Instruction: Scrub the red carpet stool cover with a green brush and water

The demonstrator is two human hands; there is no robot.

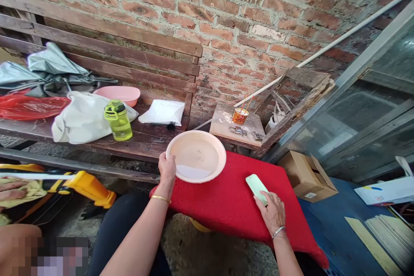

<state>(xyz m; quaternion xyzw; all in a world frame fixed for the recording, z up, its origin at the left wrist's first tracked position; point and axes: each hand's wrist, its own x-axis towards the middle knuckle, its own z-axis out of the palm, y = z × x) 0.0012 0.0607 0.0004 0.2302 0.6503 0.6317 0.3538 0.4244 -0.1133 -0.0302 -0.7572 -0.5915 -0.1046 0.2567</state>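
My left hand (167,168) is closed on the near-left rim of a pale pink basin (220,161), which holds some water with small dark specks at its bottom. The basin rests at the back left of a table with a red cloth (233,202). On the right of that cloth, my right hand (271,211) has its fingers and thumb around the lower end of a pale green phone (256,183). The phone's flat face points up, and its far end sticks out past my fingers.
A wooden bench (152,138) on the left carries a green water bottle (119,123), a white bag (86,116) and a pink tub (121,93). A cardboard box (304,177) stands right of the cloth. Another person's hand (13,192) shows at far left beside a yellow tool (92,187).
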